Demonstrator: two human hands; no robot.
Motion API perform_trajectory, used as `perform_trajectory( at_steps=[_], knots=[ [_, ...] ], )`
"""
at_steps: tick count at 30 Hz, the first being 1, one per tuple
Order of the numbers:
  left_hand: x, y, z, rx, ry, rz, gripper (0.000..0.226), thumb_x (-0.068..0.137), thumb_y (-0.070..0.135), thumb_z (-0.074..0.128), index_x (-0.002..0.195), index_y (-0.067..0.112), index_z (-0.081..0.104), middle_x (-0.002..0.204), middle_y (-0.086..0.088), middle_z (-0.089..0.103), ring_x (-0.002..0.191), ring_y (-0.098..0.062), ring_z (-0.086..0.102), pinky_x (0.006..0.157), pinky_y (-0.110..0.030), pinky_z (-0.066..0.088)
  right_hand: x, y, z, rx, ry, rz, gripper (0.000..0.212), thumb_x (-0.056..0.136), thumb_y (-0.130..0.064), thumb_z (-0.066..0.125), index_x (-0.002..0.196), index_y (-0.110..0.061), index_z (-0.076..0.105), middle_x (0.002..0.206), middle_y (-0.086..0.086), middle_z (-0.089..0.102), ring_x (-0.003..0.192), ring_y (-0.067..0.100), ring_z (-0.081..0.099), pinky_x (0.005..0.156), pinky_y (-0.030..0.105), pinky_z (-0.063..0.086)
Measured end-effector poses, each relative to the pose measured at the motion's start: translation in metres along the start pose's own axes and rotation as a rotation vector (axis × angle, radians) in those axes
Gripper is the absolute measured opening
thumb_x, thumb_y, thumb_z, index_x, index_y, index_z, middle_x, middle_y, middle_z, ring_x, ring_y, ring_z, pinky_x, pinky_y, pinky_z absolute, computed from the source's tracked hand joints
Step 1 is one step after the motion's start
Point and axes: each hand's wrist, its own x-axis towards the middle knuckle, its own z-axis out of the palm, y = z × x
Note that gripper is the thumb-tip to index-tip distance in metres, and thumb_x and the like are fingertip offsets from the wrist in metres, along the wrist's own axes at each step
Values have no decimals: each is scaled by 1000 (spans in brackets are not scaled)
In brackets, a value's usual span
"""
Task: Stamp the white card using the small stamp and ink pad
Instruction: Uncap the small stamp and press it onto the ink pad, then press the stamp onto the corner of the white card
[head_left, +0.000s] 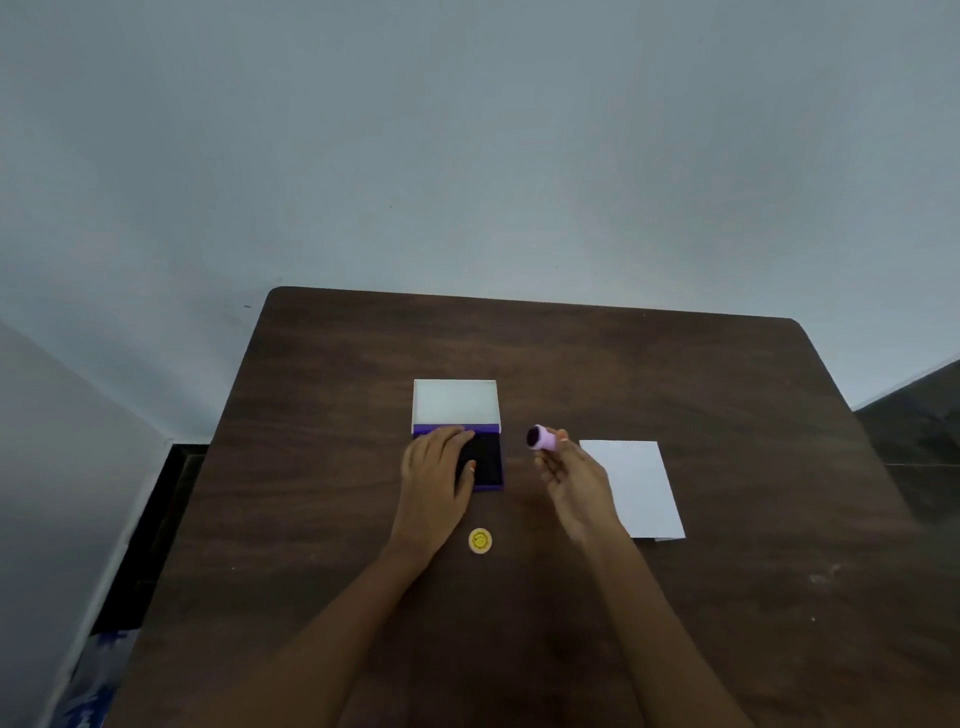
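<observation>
Two hands | right grip holds stamp | left flat | brown table

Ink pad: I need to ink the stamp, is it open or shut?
Open: the ink pad's white lid stands raised, dark pad exposed.

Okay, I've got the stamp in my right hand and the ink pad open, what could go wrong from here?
The stamp in your right hand points its dark face sideways, off the card; tilted pressing could print unevenly. Your left hand lies on the open ink pad, so fingers may pick up ink and smudge the card. The card lies loose on the table and might slide.
</observation>
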Motion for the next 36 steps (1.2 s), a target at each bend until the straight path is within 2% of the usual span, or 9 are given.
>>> perform_trajectory(
  at_steps=[3, 7, 14, 16, 19, 24, 29, 31, 36],
  knots=[
    [1, 19, 18, -75, -36, 17, 44, 81, 14, 63, 123, 13, 49, 127, -10, 56, 121, -21, 48, 104, -29, 24, -8, -16, -16, 42, 41, -32, 8, 81, -4, 62, 82, -9, 69, 87, 5, 70, 84, 15, 65, 67, 21, 53],
    [2, 51, 57, -85, -211, 64, 54, 82, 27, 63, 131, 19, 40, 138, -5, 46, 129, -15, 38, 106, -21, 18, -8, -43, -47, 76, 62, -78, 11, 76, 0, 65, 77, -8, 73, 83, 3, 72, 78, 11, 67, 62, 15, 57],
    [10, 88, 108, 87, -339, 150, 75, 84, 48, 52, 142, 20, 14, 155, -3, 14, 142, -19, 9, 112, -33, -5, 2, -72, -89, 104, 177, -70, 2, 77, -12, 69, 78, -11, 69, 66, 1, 76, 62, 12, 71, 51, 19, 56],
    [16, 97, 119, 130, -354, 148, 79, 84, 52, 49, 142, 19, 7, 156, -4, 8, 143, -19, 3, 112, -34, -8, 7, -77, -98, 124, 203, -86, 3, 80, -13, 66, 79, -11, 68, 66, 2, 75, 64, 13, 70, 55, 21, 56],
    [20, 101, 135, 190, -402, 121, 88, 81, 59, 46, 142, 17, -2, 156, -3, -2, 142, -18, -5, 111, -36, -11, 13, -83, -106, 148, 213, -123, 9, 82, -9, 62, 75, -11, 68, 58, -3, 74, 56, 8, 69, 49, 17, 54],
    [18, 96, 153, 286, -469, 61, 100, 74, 71, 43, 141, 19, -10, 156, -2, -8, 142, -19, -8, 107, -38, -18, 26, -85, -119, -1, 239, -166, 11, 80, -6, 64, 76, -14, 70, 84, 3, 70, 81, 14, 65, 73, 23, 51],
    [15, 97, 161, 375, -498, 40, 102, 65, 81, 38, 140, 31, -11, 156, -2, -6, 142, -25, -2, 103, -54, -18, 41, -83, -127, -241, 284, -249, 13, 85, -13, 61, 77, -20, 69, 88, 1, 68, 91, 19, 63, 87, 32, 50],
    [15, 100, 162, 404, -507, 47, 101, 62, 83, 38, 139, 37, -10, 156, -4, -1, 142, -29, 2, 100, -62, -15, 47, -82, -128, -377, 317, -285, 9, 86, -15, 60, 89, -14, 68, 92, 6, 68, 92, 21, 63, 88, 34, 51],
    [15, 105, 161, 423, -476, 55, 100, 59, 83, 42, 140, 35, 7, 155, -6, 14, 140, -32, 15, 97, -68, -10, 60, -82, -129, -710, 281, -450, 16, 82, -19, 65, 95, -10, 69, 93, 8, 70, 78, 9, 62, 68, 16, 48]
  ],
)
